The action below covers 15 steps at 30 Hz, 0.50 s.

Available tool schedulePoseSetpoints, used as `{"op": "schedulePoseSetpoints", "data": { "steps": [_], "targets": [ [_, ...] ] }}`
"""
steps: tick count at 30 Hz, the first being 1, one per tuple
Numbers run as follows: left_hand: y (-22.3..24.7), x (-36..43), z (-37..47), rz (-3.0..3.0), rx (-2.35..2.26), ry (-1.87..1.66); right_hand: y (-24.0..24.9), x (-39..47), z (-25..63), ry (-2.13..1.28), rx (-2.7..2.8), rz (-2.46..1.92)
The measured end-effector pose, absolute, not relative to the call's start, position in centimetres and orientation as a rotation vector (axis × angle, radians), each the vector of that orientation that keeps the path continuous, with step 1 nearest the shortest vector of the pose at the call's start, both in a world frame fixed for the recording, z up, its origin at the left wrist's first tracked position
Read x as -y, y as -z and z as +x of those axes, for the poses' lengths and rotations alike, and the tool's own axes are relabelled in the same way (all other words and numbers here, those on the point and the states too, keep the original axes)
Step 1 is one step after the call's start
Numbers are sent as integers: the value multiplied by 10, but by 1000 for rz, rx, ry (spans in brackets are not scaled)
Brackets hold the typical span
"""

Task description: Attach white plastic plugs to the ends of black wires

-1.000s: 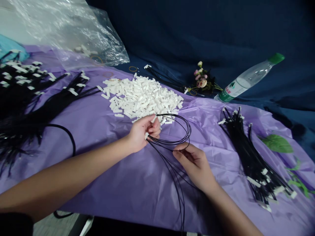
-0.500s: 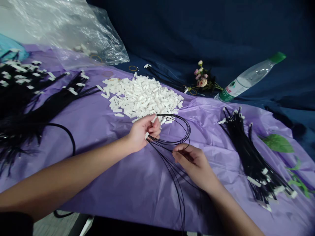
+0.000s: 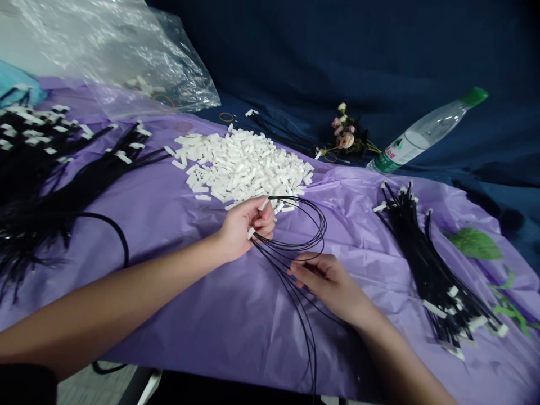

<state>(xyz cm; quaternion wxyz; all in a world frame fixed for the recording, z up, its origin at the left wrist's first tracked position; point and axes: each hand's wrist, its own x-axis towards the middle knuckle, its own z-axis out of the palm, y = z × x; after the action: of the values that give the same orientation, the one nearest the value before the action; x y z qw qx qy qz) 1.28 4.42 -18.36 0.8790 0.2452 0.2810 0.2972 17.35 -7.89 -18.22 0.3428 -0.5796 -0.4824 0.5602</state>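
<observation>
My left hand (image 3: 248,228) is closed on a white connector (image 3: 264,203) between thumb and fingertip. Thin black wires (image 3: 324,220) run from it and curve round in a loop. A second white connector (image 3: 251,232), on the same wires, sits by the base of my left hand. From there, more black wires fan down over the table's front. My right hand (image 3: 324,278) is closed, thumb and forefinger pinched at one of these wires, below the loop. Behind my left hand lies a heap of loose white connector housings (image 3: 244,166).
Bundles of black cables with white ends lie left (image 3: 88,180) and right (image 3: 422,259) on the purple cover (image 3: 202,332). A clear plastic bag (image 3: 139,56), artificial flowers (image 3: 346,138) and a tilted bottle (image 3: 422,135) stand behind. A thick black cable (image 3: 120,236) curves by my left forearm.
My right hand has shifted slightly left and down, its fingertips moving along from the loop's lower edge to the wires below it. My left hand stays put.
</observation>
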Motion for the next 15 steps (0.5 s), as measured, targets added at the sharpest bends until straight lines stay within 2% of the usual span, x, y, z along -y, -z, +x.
{"op": "schedulePoseSetpoints", "data": {
  "steps": [15],
  "targets": [
    [187,-45,12,528,-562,-607,185,79,175,-1596,1252,-1553]
  ]
}}
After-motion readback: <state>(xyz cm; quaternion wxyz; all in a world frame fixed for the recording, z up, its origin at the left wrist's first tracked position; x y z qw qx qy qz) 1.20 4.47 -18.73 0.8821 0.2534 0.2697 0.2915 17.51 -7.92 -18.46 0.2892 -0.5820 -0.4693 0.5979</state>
